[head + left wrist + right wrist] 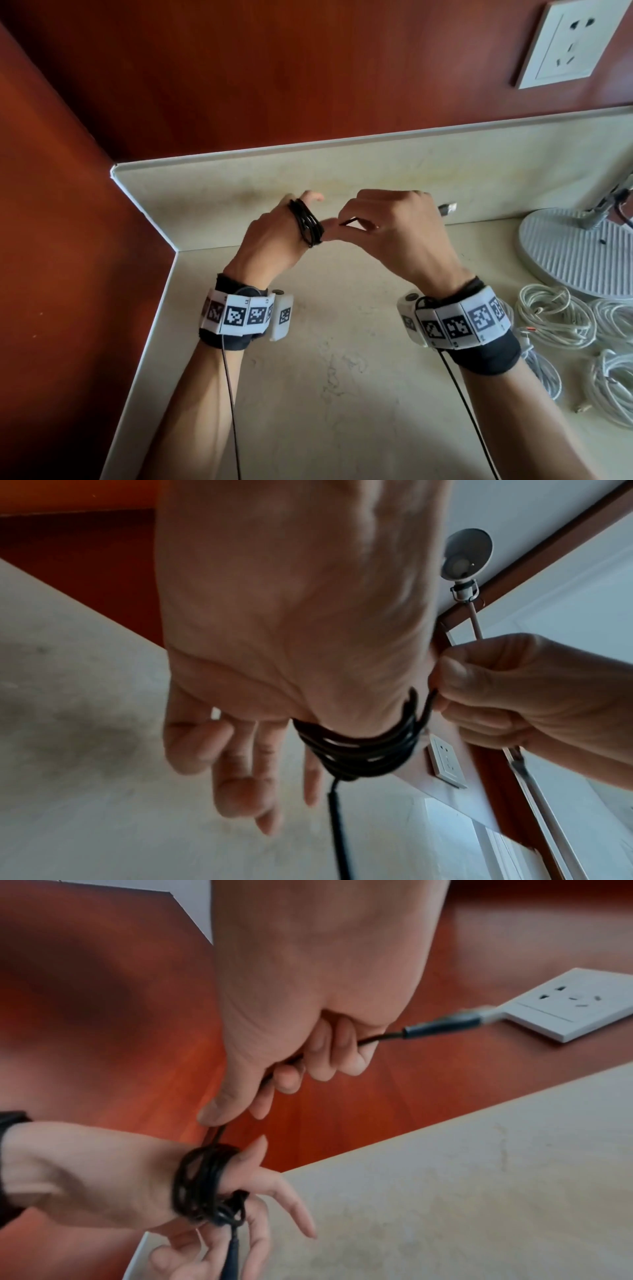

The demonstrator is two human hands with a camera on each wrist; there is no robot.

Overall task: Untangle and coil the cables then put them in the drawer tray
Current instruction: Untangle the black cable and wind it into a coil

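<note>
A thin black cable is wound in several turns round my left hand, just below the knuckles. That hand's fingers point away, straight and relaxed. One end of the cable hangs down from the coil past them. My right hand pinches the free stretch of cable between thumb and fingers, right beside the coil. The USB plug sticks out beyond its curled fingers. Both hands hover above the beige counter. No drawer tray is in view.
Several coiled white cables lie on the counter at the right, more of them near the edge. A round lamp base stands behind them. A wall socket sits on the red-brown wall. The counter ends at a corner on the left.
</note>
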